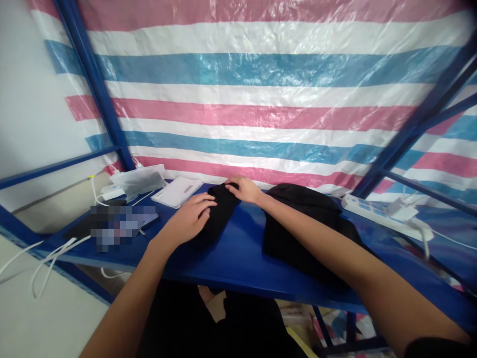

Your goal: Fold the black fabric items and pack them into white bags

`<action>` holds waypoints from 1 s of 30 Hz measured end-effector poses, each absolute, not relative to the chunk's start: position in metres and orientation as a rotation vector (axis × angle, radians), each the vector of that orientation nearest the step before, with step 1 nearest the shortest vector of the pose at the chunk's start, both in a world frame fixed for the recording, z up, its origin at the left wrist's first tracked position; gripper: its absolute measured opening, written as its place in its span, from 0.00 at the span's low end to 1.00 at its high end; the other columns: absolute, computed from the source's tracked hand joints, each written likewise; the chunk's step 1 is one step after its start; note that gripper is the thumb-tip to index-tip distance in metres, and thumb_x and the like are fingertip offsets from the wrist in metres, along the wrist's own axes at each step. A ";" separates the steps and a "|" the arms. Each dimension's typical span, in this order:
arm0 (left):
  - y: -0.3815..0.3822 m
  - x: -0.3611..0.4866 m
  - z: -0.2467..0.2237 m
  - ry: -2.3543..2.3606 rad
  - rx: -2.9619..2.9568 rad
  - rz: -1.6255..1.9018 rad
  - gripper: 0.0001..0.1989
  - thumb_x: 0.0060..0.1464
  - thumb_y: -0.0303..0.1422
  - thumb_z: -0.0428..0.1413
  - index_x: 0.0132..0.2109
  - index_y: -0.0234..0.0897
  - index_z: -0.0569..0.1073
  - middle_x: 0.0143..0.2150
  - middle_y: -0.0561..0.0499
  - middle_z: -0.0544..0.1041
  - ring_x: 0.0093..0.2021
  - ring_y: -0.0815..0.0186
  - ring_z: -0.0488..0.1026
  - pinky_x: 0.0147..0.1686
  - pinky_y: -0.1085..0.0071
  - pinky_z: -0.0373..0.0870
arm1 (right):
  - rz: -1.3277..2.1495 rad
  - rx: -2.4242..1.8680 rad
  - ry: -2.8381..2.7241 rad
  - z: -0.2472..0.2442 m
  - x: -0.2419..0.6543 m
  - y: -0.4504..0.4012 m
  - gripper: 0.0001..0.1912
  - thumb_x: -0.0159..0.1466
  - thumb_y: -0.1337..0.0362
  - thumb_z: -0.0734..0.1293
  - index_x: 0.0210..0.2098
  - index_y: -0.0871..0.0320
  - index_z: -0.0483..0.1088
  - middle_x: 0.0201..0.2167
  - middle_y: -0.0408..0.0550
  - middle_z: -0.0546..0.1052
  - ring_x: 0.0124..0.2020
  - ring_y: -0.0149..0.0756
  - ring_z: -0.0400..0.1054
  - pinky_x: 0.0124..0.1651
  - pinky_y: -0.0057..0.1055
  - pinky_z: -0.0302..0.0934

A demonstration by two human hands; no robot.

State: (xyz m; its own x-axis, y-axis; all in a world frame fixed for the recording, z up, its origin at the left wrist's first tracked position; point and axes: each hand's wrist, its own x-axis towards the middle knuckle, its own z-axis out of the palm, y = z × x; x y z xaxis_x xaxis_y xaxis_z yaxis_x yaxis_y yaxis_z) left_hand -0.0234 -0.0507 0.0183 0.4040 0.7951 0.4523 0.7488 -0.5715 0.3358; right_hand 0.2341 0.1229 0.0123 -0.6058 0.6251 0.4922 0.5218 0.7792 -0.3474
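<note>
A narrow folded piece of black cloth (222,211) lies on the blue desk (242,243), between my two hands. My left hand (188,219) rests against its left side, the fingers stretched out and the thumb apart. At the cloth's far end, my right hand (244,190) is closed, with bent fingers and thumb on the edge of the fabric. A larger black garment (298,219) lies in a loose heap to the right, partly hidden under my right forearm. The cloth's near end is dark and its outline is hard to make out.
A white flat case (178,192) and a pale pouch (139,180) stand at the back left. A phone (151,219), partly blurred out, lies nearer, by white cables (55,256). A white power strip (383,216) sits at right. Blue bars and striped sheeting (261,94) enclose the desk.
</note>
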 end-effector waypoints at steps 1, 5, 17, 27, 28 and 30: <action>-0.051 -0.020 0.021 1.326 2.562 0.788 0.23 0.76 0.37 0.46 0.65 0.42 0.80 0.71 0.46 0.75 0.74 0.55 0.67 0.77 0.54 0.60 | 0.208 -0.809 -2.437 0.008 0.240 0.122 0.18 0.76 0.59 0.67 0.60 0.57 0.80 0.61 0.58 0.82 0.64 0.51 0.76 0.70 0.48 0.65; -0.055 -0.017 0.009 1.289 2.501 0.336 0.30 0.75 0.52 0.51 0.74 0.45 0.72 0.79 0.45 0.66 0.81 0.48 0.57 0.79 0.46 0.53 | 0.263 -0.829 -2.603 -0.019 0.251 0.124 0.31 0.77 0.50 0.66 0.74 0.56 0.69 0.76 0.59 0.67 0.78 0.56 0.58 0.81 0.57 0.48; -0.137 -0.014 -0.009 1.302 2.544 0.139 0.69 0.48 0.62 0.72 0.84 0.51 0.43 0.86 0.43 0.41 0.84 0.36 0.39 0.79 0.36 0.44 | 0.253 -0.849 -2.622 -0.025 0.250 0.115 0.35 0.80 0.42 0.58 0.79 0.50 0.60 0.80 0.54 0.60 0.83 0.53 0.48 0.82 0.59 0.42; -0.152 -0.020 -0.003 1.167 2.581 0.305 0.39 0.60 0.24 0.59 0.73 0.64 0.71 0.72 0.54 0.75 0.67 0.52 0.77 0.67 0.53 0.74 | 0.428 -0.710 -2.376 0.036 0.263 0.041 0.22 0.78 0.49 0.66 0.65 0.49 0.77 0.61 0.56 0.81 0.63 0.52 0.75 0.69 0.52 0.67; -0.147 -0.021 0.007 1.150 2.535 0.379 0.35 0.63 0.25 0.57 0.72 0.63 0.72 0.69 0.54 0.79 0.64 0.54 0.79 0.65 0.57 0.76 | 0.556 -0.722 -2.359 0.043 0.267 0.027 0.20 0.78 0.48 0.65 0.62 0.48 0.79 0.57 0.54 0.83 0.58 0.50 0.78 0.65 0.49 0.71; -0.133 -0.020 0.030 1.170 2.435 0.508 0.27 0.69 0.31 0.54 0.69 0.60 0.76 0.63 0.54 0.84 0.58 0.56 0.83 0.61 0.61 0.78 | 0.869 -0.664 -2.355 0.052 0.276 0.003 0.21 0.77 0.46 0.65 0.59 0.49 0.81 0.51 0.52 0.85 0.52 0.48 0.81 0.59 0.45 0.74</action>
State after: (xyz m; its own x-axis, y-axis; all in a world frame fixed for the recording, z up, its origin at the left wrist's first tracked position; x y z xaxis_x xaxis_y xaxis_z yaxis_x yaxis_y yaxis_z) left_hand -0.0202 -0.1328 0.0297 0.5854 0.7964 0.1519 0.6548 -0.5749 0.4906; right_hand 0.2758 0.0029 0.0524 -0.7339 0.6038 0.3111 0.2571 0.6709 -0.6955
